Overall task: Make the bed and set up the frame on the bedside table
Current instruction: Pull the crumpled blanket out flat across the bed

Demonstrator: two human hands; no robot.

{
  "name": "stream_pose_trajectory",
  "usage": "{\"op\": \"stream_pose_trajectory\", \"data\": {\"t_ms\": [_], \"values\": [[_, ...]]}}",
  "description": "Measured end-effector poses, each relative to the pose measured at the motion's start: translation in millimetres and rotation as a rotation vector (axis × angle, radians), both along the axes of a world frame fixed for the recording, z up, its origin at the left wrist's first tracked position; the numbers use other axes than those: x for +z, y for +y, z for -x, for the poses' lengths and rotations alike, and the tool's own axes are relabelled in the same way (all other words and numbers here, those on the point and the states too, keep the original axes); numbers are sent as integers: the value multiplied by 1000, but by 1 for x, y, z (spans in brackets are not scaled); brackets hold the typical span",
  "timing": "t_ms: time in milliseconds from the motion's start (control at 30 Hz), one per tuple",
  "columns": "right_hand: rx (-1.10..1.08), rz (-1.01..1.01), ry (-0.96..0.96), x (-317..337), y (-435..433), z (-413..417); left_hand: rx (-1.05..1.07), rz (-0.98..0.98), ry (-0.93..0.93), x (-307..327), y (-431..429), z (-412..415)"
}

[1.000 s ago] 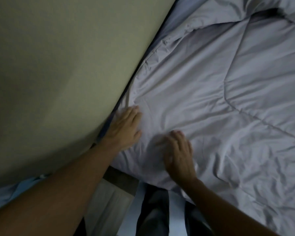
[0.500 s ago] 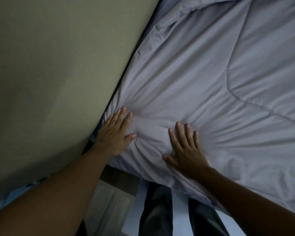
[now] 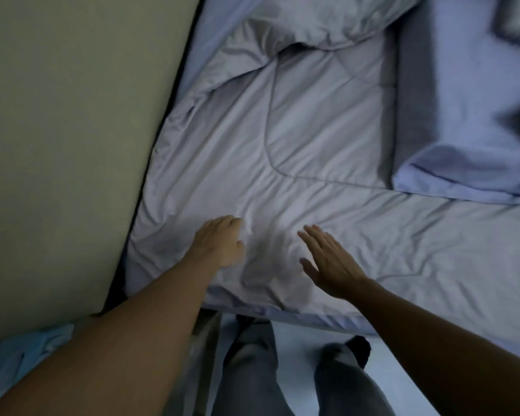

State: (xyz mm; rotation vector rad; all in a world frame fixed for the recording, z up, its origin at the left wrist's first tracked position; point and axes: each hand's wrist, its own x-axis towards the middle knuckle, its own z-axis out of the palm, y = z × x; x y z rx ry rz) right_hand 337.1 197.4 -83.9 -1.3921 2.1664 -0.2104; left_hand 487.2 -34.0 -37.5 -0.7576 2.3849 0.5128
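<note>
A pale grey quilted comforter (image 3: 297,151) lies spread over the bed, wrinkled near its front edge. My left hand (image 3: 218,241) rests flat on it near the front left corner, fingers together and blurred. My right hand (image 3: 327,259) hovers just over the comforter to the right, palm down with fingers spread, holding nothing. A folded-over part of the comforter bunches at the top. No frame or bedside table is in view.
A beige wall (image 3: 66,145) runs along the bed's left side. A blue sheet or blanket (image 3: 469,139) lies bunched at the right. Below the bed edge are my legs in grey trousers (image 3: 252,370) on a light floor. Light blue cloth (image 3: 27,352) sits bottom left.
Both hands were pressed flat on the comforter, pulling creases toward them; now the right hand has lifted and the left has slid right. The view has pulled back, showing more of the bed.
</note>
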Motion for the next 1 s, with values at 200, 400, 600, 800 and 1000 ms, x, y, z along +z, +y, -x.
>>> {"op": "stream_pose_trajectory", "data": {"t_ms": [200,400,600,800,1000], "values": [[-156,72,34,66,119,88,-140,-6,42,86,133,125],[-327,82,75,124,256,167,-239,7,147,136,271,238],[-479,117,92,156,372,219,-286,41,264,162,374,319],[-568,149,135,171,444,274,-332,53,263,162,439,387],[-570,158,120,182,502,350,-303,48,250,152,501,465]]}}
